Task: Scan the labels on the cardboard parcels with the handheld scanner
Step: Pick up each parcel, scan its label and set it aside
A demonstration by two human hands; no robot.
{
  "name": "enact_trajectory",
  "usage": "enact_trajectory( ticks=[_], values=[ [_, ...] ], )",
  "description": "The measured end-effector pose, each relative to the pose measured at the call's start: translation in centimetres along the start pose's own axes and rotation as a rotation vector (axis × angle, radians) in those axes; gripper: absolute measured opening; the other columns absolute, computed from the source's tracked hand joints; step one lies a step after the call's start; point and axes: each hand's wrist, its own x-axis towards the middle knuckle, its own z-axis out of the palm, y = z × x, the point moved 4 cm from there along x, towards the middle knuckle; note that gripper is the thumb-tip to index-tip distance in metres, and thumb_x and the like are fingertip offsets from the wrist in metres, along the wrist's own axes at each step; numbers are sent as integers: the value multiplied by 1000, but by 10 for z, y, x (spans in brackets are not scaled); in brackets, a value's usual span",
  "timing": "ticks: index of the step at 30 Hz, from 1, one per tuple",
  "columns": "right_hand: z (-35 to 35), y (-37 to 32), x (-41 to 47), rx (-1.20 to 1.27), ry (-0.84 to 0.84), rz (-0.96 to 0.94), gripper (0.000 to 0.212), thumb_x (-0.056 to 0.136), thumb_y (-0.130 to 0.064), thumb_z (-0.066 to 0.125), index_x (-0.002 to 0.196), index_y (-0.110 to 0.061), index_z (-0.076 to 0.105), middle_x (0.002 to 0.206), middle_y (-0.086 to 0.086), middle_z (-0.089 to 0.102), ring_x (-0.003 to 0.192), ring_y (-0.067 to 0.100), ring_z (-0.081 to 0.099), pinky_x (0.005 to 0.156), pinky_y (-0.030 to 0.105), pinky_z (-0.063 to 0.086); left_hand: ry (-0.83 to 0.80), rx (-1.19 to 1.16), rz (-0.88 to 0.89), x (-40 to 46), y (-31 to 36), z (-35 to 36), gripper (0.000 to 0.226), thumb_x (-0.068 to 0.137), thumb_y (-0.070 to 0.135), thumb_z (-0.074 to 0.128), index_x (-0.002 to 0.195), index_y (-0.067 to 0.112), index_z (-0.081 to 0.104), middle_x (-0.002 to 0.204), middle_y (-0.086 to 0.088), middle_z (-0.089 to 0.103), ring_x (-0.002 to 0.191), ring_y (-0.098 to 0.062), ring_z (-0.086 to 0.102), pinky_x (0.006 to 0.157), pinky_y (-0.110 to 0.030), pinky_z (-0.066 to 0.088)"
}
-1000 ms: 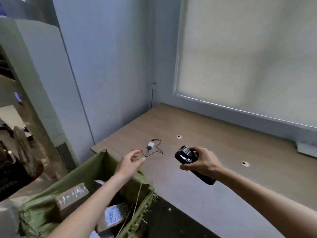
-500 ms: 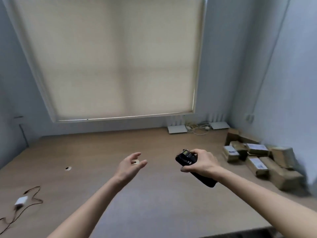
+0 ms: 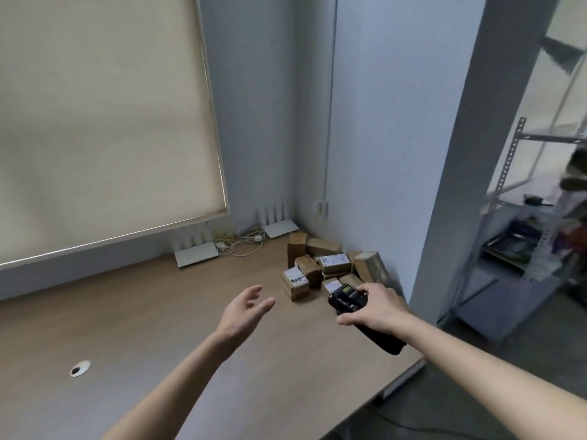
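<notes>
Corner room, blind drawn; wooden tabletop (image 3: 152, 319) along the wall. Cardboard parcels (image 3: 327, 268) heaped in its far right corner, several labels facing up. Right hand (image 3: 378, 308) wrapped round the handheld scanner (image 3: 349, 300), just short of the heap. Left hand (image 3: 244, 312) empty, fingers loose, reaching toward the parcels. Judged step: approach. Next: aim scanner at a visible label, steady the box.
</notes>
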Motion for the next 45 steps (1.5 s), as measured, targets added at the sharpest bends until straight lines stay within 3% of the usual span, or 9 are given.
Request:
enact_trajectory(
  ticks=[3,7,12,16,23,32,41,45],
  values=[
    [1,23,31,10,-7,46,88,57,-66,89,134,-31,65,129,-2,70,113,21,65,92,31,54,-48,6,-4,41,5,23,62,91,47,69,144,21,50,138,-5,57,124,-19,55,104,-35,47],
    [12,38,85,19,-35,82,81,60,-66,89,129,-30,65,124,-2,71,100,16,60,79,28,49,-76,7,-21,98,-2,46,62,92,46,68,145,21,50,139,-5,56,125,-19,55,104,-35,47],
    [34,36,171,-5,-50,133,84,56,-73,86,128,-35,64,124,-5,70,107,18,63,85,31,53,-91,19,-52,186,-22,58,60,94,42,67,146,20,49,141,-6,55,127,-21,53,108,-38,45],
    [62,33,248,40,-111,174,88,58,-69,88,133,-29,64,125,-2,69,109,17,63,87,32,54,-94,39,-94,260,-47,59,60,94,43,66,147,21,48,143,-4,54,129,-21,51,109,-41,44],
    [124,47,353,141,-184,294,64,58,-62,93,106,-34,60,107,-6,70,99,16,65,87,35,55,-113,75,-191,371,-100,72,64,95,43,64,150,20,43,148,-5,50,134,-22,48,111,-41,43],
    [222,82,453,207,-318,402,82,62,-66,88,129,-28,60,123,-3,69,114,20,64,99,41,53,-169,61,-356,474,-180,116,62,96,44,62,151,28,39,150,-5,47,136,-22,45,103,-35,42],
    [307,104,533,353,-372,473,80,56,-71,86,123,-38,57,108,-16,65,102,12,63,90,35,52,-185,58,-469,561,-253,157,63,101,40,55,157,31,29,159,4,36,140,-20,43,113,-40,38],
    [327,105,546,421,-358,490,92,46,-76,79,126,-38,56,110,-21,66,102,7,65,85,30,53,-175,-20,-517,590,-272,172,52,101,39,54,151,31,41,143,7,50,129,-16,49,100,-29,38]
  ],
)
